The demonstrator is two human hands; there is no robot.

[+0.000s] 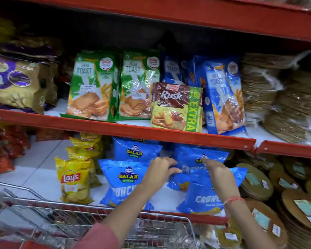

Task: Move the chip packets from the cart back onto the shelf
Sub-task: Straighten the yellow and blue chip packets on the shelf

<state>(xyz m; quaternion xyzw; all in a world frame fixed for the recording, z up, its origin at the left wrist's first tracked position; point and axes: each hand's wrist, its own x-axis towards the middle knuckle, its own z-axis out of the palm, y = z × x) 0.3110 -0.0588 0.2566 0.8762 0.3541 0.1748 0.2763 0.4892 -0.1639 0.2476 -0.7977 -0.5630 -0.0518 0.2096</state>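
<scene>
Several blue Balaji chip packets stand on the lower white shelf [43, 177]. One blue packet [190, 159] stands upright at the back between my hands. My left hand [160, 169] grips its left edge with curled fingers. My right hand [215, 169] presses on its top right, above a nearer blue packet [203, 194] at the shelf front. Another blue packet [122, 180] stands left of my left forearm. Yellow Lay's packets [74, 178] stand further left. The wire cart [79, 221] is below, its contents blurred.
The upper shelf holds toast packs [92, 83] and a Rusk pack [176, 106] behind a red shelf edge [133, 130]. Stacks of round papad packs [258, 184] crowd the right side. Red packets [2, 151] lie at the far left.
</scene>
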